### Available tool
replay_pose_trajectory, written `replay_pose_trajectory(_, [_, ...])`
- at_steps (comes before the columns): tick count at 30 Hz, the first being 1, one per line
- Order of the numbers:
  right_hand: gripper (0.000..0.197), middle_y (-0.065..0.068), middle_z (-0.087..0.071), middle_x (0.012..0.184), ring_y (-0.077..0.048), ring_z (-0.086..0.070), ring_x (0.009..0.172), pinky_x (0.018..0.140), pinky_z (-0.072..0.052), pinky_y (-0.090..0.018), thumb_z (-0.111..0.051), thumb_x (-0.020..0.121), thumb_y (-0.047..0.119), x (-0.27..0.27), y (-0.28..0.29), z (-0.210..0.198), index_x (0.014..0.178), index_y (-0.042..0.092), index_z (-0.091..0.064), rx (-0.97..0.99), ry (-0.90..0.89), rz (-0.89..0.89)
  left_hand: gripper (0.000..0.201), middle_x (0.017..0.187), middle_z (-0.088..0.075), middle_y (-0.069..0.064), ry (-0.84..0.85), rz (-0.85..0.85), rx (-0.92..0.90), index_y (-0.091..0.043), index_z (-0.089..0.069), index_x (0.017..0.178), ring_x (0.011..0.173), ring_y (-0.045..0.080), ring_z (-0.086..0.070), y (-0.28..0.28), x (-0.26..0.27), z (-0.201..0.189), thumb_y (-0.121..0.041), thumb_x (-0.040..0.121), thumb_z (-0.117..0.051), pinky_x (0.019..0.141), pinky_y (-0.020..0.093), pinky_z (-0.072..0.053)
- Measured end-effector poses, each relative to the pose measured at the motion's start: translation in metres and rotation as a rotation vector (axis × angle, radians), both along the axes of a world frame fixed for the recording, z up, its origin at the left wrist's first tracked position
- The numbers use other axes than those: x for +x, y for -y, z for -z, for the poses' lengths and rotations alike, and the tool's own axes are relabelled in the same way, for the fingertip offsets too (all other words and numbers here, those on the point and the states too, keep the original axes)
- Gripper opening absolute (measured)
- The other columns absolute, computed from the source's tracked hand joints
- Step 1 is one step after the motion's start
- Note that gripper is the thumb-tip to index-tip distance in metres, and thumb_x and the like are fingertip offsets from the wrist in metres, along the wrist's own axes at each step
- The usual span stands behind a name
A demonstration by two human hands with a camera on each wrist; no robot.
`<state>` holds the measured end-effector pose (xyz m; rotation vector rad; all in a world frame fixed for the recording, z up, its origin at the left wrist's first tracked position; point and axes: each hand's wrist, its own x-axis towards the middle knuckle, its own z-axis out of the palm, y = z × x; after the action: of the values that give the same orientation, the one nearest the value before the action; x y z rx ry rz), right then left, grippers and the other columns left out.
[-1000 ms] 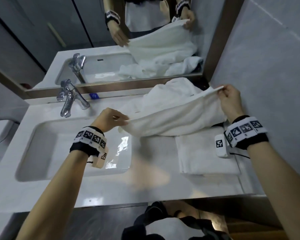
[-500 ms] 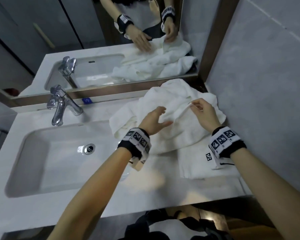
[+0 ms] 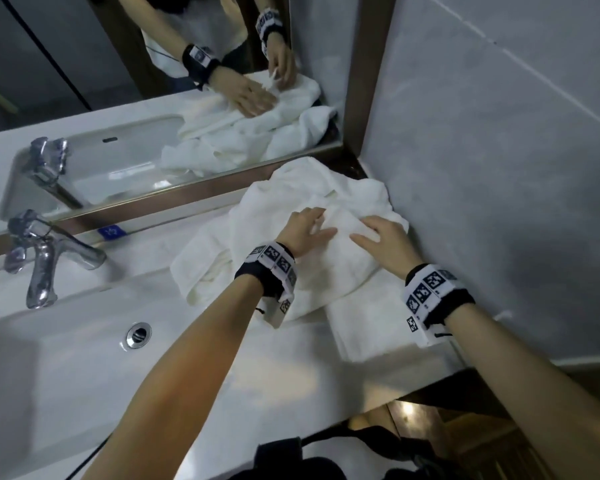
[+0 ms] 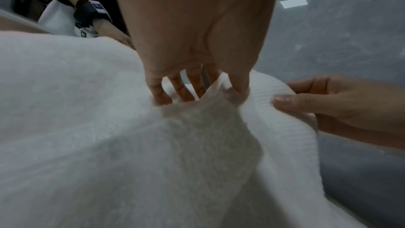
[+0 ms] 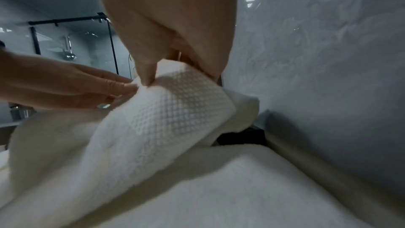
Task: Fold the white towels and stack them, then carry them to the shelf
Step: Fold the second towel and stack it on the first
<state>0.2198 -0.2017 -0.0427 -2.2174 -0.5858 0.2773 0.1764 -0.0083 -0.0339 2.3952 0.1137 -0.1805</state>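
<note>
The right hand pinched the border of the loose towel between thumb and fingers. Just beside it, the left hand pressed the cloth with straight, spread fingers.

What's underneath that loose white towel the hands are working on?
A folded towel pokes out from under the loose towel at its near right edge, flat on the counter. What lies beneath its middle is covered.

Bare forearms are wearing black wristbands with white, black-patterned tags. White blocks are hanging beneath them.
</note>
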Motion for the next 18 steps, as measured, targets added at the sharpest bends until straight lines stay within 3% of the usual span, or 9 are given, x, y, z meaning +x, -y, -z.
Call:
replay_pose_trajectory(2, [0.028,-0.015,-0.065,0.099,-0.026,-0.059,0.095,0.086,-0.045,-0.037,-0.061,0.090,0.021,-0.001,0.000,0.000,0.097,-0.006,-0.064,-0.011,0.023,-0.008,0.027,0.106,-0.054,0.016,-0.004,0.011,-0.010,-0.010,-0.055,0.099,0.105,0.034,-0.047,0.003,0.001,0.001,-0.035,0.093,-0.053,0.095,0.045,-0.039])
replay_pose_trajectory(4, [0.030,-0.011,-0.057,0.078,-0.024,-0.053,0.078,0.072,-0.039,-0.033,-0.062,0.089,0.020,-0.001,-0.003,-0.002,0.078,-0.008,-0.060,-0.001,0.035,-0.007,0.027,0.102,-0.052,0.016,-0.014,0.011,0.000,-0.011,-0.046,0.085,0.103,0.032,-0.044,0.007,0.001,0.001,-0.036,0.095,-0.048,0.092,0.047,-0.039])
replay_pose_trajectory(7, [0.039,-0.009,-0.046,0.069,-0.018,-0.042,0.067,0.065,-0.034,-0.031,-0.065,0.087,0.021,0.001,-0.009,-0.006,0.065,-0.008,-0.051,0.040,0.030,0.014,0.028,0.101,-0.052,0.021,0.030,0.012,-0.033,-0.005,-0.046,0.086,0.099,0.033,-0.046,0.011,0.001,-0.003,-0.030,0.099,-0.043,0.089,0.046,-0.039])
replay_pose_trajectory(9, [0.041,-0.002,-0.041,0.062,-0.010,-0.038,0.060,0.061,-0.031,-0.026,-0.067,0.085,0.024,0.004,-0.013,-0.008,0.057,0.004,-0.045,0.094,0.017,0.039,0.029,0.092,-0.053,0.019,0.075,-0.009,-0.167,0.001,-0.049,0.090,0.088,0.030,-0.050,0.011,-0.002,-0.007,-0.026,0.100,-0.041,0.084,0.039,-0.040])
replay_pose_trajectory(11, [0.046,0.010,-0.034,0.055,-0.003,-0.034,0.052,0.055,-0.029,-0.017,-0.069,0.083,0.030,0.006,-0.018,-0.012,0.053,0.020,-0.036,0.130,-0.008,0.037,0.027,0.084,-0.052,0.011,0.097,-0.056,-0.306,-0.003,-0.046,0.090,0.079,0.021,-0.049,0.008,-0.006,-0.014,-0.027,0.100,-0.040,0.076,0.032,-0.039])
replay_pose_trajectory(13, [0.044,0.013,-0.040,0.049,0.000,-0.038,0.048,0.050,-0.031,-0.012,-0.070,0.080,0.040,0.008,-0.020,-0.015,0.053,0.026,-0.039,0.139,-0.068,0.009,0.024,0.077,-0.049,0.005,0.141,-0.109,-0.359,-0.009,-0.042,0.086,0.072,0.013,-0.048,0.000,-0.011,-0.022,-0.029,0.100,-0.039,0.070,0.028,-0.038])
replay_pose_trajectory(15, [0.033,0.020,-0.051,0.053,0.004,-0.045,0.051,0.052,-0.034,-0.009,-0.069,0.076,0.048,0.013,-0.020,-0.017,0.056,0.029,-0.051,0.128,-0.104,-0.033,0.023,0.070,-0.044,-0.003,0.229,-0.161,-0.355,-0.016,-0.040,0.081,0.063,0.002,-0.043,-0.017,-0.016,-0.034,-0.029,0.100,-0.040,0.065,0.023,-0.035])
replay_pose_trajectory(18, [0.043,0.013,-0.046,0.059,-0.003,-0.042,0.056,0.060,-0.035,-0.024,-0.069,0.074,0.050,0.023,-0.020,-0.017,0.057,0.017,-0.048,0.068,-0.063,-0.064,0.013,0.076,-0.047,-0.012,0.397,-0.240,-0.299,-0.016,-0.046,0.092,0.067,-0.008,-0.045,-0.050,-0.028,-0.053,-0.025,0.100,-0.042,0.067,0.015,-0.036])
